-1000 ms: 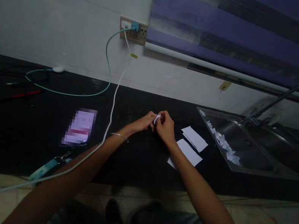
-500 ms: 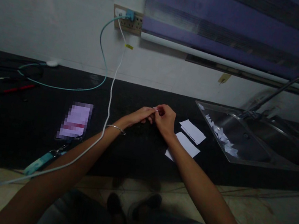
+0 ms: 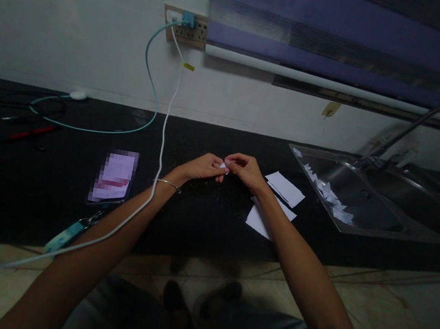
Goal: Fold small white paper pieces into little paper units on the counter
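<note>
A small folded piece of white paper (image 3: 223,166) is pinched between my two hands above the dark counter; most of it is hidden by fingers. My left hand (image 3: 205,167) grips it from the left, thumb on top. From the right, the fingertips of my right hand (image 3: 245,169) close on its upper edge. Beside my right wrist lie a stack of white paper slips (image 3: 285,189) and another white sheet (image 3: 263,220), partly under my forearm. Several folded white paper pieces (image 3: 328,194) rest along the left rim of the sink.
A steel sink (image 3: 378,232) with a curved faucet (image 3: 429,113) is at the right. A phone (image 3: 116,175) with a teal strap (image 3: 66,237) lies left. A white cable (image 3: 164,137) crosses my left forearm. A teal cable (image 3: 94,130) and a red-and-black cable (image 3: 32,132) lie farther left.
My right hand has opened its grip slightly and shifted a little right, so more of the white paper shows between my hands. The whole view has moved slightly.
</note>
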